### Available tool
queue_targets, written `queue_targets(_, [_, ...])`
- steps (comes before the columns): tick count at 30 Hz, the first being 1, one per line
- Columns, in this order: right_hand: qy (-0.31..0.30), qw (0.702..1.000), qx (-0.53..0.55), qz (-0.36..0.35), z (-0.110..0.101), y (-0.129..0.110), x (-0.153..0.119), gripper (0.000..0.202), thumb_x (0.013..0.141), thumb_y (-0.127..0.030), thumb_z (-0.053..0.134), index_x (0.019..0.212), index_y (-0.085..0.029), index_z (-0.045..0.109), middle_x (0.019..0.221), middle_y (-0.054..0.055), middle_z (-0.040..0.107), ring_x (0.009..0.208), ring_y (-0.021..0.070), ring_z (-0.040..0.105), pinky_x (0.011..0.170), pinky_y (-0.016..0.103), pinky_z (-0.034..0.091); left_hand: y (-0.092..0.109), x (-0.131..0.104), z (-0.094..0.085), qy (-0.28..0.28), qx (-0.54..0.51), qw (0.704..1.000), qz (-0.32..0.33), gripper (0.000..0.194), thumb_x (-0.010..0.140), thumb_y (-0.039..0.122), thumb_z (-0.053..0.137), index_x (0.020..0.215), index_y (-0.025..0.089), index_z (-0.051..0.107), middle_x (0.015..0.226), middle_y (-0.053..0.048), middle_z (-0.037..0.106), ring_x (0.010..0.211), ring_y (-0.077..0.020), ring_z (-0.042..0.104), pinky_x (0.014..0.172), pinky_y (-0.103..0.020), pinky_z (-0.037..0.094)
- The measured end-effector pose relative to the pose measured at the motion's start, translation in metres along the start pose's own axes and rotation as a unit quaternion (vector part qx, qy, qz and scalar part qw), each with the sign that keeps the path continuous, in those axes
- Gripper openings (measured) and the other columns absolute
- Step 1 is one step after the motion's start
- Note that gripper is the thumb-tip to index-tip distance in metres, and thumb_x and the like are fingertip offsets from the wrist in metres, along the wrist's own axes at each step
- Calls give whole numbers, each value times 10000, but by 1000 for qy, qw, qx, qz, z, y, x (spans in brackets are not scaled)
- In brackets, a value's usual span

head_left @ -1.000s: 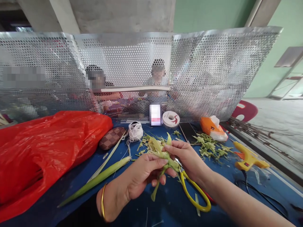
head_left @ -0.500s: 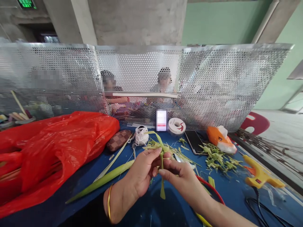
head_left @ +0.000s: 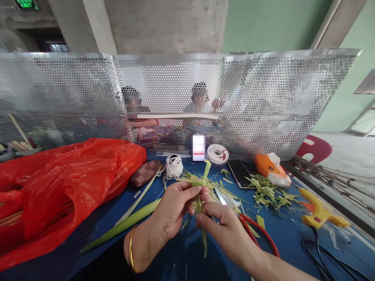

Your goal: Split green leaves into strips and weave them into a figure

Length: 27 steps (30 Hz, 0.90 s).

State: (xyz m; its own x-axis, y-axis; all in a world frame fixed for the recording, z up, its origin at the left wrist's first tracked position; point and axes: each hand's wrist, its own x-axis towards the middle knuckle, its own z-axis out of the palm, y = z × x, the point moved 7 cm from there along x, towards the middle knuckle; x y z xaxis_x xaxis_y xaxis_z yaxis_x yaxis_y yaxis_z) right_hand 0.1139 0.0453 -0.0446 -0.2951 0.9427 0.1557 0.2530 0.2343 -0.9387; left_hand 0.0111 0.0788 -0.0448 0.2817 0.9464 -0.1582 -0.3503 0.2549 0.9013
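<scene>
The left hand (head_left: 180, 205) pinches a folded leaf strip (head_left: 200, 182), its fingers hiding the middle; the right hand (head_left: 224, 222) pinches the tail just below. The right forearm covers part of the red-handled scissors (head_left: 267, 233). Far left, the frame crops a red bag (head_left: 88, 183).

Low passage, near side.
Bare tabletop (head_left: 175, 261) below left hand (head_left: 177, 208) and right hand (head_left: 224, 224); leaf strip (head_left: 204, 242) dangles over it. Red-handled scissors (head_left: 271, 239) obstruct right, long leaf (head_left: 120, 225) left, perforated screen (head_left: 166, 86) ahead.
</scene>
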Motion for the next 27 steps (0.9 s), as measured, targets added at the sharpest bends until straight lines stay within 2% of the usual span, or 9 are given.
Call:
queue_targets(6, [-76,988,-118,-58,13,-15,-10,335,833,-215,535,545,-192,364,652,-18,476,638,127,450,601,262,340,-2,0,0,-10,-3,1000,-1,207,705,243,785,863,116,741,739,-69,704,576,-91,591,378,-143,297])
queue_targets(10, [-112,981,-144,-58,7,-18,-8,363,840,-272,568,535,-191,389,618,-24,471,611,125,435,585,264,327,-1,1,-1,12,6,1000,-8,196,707,254,777,835,111,734,722,-62,699,524,-72,558,363,-150,261])
queue_targets(12, [-75,990,-112,-31,-10,-17,-1,393,854,-377,562,530,-196,435,563,-29,444,563,123,405,543,265,302,1,0,-1,22,10,1000,-14,197,697,235,777,850,119,731,745,-54,702,519,-63,554,361,-153,227])
queue_targets(15, [77,997,-7,20,-48,-10,11,428,844,-506,556,560,-203,451,541,-43,392,531,115,346,507,259,273,2,-3,3,-6,47,998,-32,210,713,223,756,904,140,731,764,-39,697,524,-57,555,377,-162,188])
queue_targets(16, [102,994,33,33,-55,-7,13,421,833,-517,572,578,-201,464,551,-43,405,538,114,356,521,258,290,1,-5,5,-25,64,997,-38,197,724,227,745,901,143,732,769,-37,694,526,-55,550,388,-166,188])
queue_targets(18, [115,986,105,50,-60,-1,17,398,812,-510,608,598,-195,492,563,-39,439,553,114,386,562,261,328,-1,-7,10,-60,97,992,-55,146,738,239,727,840,136,730,761,-35,681,524,-49,529,408,-177,198])
queue_targets(20, [112,982,145,54,-59,1,19,366,796,-477,636,603,-187,525,564,-34,470,562,114,409,593,265,346,-6,-9,13,-73,118,988,-75,178,764,306,704,771,128,711,731,-32,662,502,-46,488,414,-194,189])
queue_targets(24, [110,982,150,32,-53,-1,19,311,768,-419,674,605,-181,559,570,-30,506,568,115,443,600,263,357,-11,-10,16,-69,160,982,-79,351,793,456,655,671,127,662,605,-8,589,452,-50,388,430,-222,176])
queue_targets(27, [99,985,134,34,-51,5,21,325,778,-435,640,593,-188,540,544,-34,496,536,118,441,567,265,353,-12,-12,24,-86,185,977,-69,318,761,397,696,604,127,637,555,10,556,455,-50,359,459,-224,215])
